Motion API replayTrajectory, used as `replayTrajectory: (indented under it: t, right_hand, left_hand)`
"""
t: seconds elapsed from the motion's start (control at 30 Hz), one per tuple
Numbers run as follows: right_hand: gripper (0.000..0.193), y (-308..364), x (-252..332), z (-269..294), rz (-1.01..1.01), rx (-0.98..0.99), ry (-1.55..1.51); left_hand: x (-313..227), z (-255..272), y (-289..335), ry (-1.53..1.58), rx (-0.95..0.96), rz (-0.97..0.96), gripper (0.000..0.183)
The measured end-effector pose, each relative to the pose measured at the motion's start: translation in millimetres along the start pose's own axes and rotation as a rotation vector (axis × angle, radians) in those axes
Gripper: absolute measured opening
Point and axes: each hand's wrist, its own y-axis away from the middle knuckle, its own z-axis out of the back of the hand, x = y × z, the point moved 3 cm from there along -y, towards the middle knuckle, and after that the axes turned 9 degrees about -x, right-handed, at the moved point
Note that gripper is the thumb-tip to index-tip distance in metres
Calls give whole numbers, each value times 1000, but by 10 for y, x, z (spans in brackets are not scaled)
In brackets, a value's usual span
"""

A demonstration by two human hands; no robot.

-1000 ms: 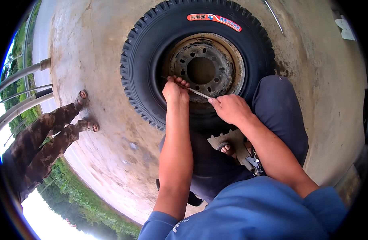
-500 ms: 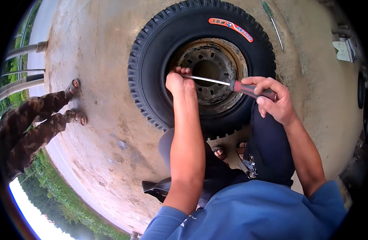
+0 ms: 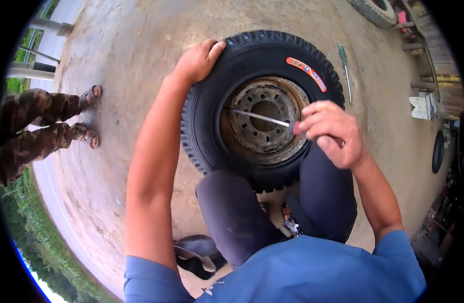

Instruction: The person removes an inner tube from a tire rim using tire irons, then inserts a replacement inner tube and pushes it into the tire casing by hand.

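A black tire (image 3: 272,53) with chunky tread stands before my knees, a rusty steel rim (image 3: 285,144) at its centre. My left hand (image 3: 199,60) grips the tire's far left tread, with some fingers out of sight past the edge. Wrapped in my right hand (image 3: 338,134) is the handle of a screwdriver (image 3: 262,118). Its long metal shaft slants across the rim, and the tip is at the left side, where tire and rim meet. Whether the tip is wedged in there I cannot tell.
Another screwdriver (image 3: 345,76), green-handled, lies on the concrete floor right of the tire. A person in camouflage trousers (image 3: 40,106) and sandals stands at the left. More tires (image 3: 376,11) are at the far right, and a white box (image 3: 424,107) is nearer.
My left hand has left the screwdriver's shaft and moved out to the tire's far left edge. The right hand still holds the handle. The view has shifted.
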Motion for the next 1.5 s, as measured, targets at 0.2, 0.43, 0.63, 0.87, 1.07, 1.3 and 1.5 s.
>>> replayTrajectory:
  t: [0.2, 0.43, 0.63, 0.87, 1.07, 1.3, 1.5]
  right_hand:
    - [16, -436, 134, -120, -66, -14, -415]
    - [31, -1308, 422, -456, -149, -4, -464]
    - [34, -1833, 517, -698, -340, 26, -396]
    - [33, -2654, 211, -824, -474, 85, -361]
    - [29, -3228, -491, -962, -641, -21, -338]
    - [39, -3760, -2511, -1314, -1031, 74, -385]
    - [30, -3523, -2451, -771, -1017, 318, -452]
  left_hand:
    - [-109, -88, -133, 131, 200, 108, 50]
    - [-14, -139, -207, 198, 247, 221, 46]
    - [130, -128, -245, 278, 391, 328, 51]
    - [366, -272, -281, 376, 481, 379, 55]
    - [676, -587, -448, 463, 492, 399, 51]
    - [1046, -850, -268, 460, 571, 252, 44]
    - [886, -966, -319, 489, 421, 228, 43]
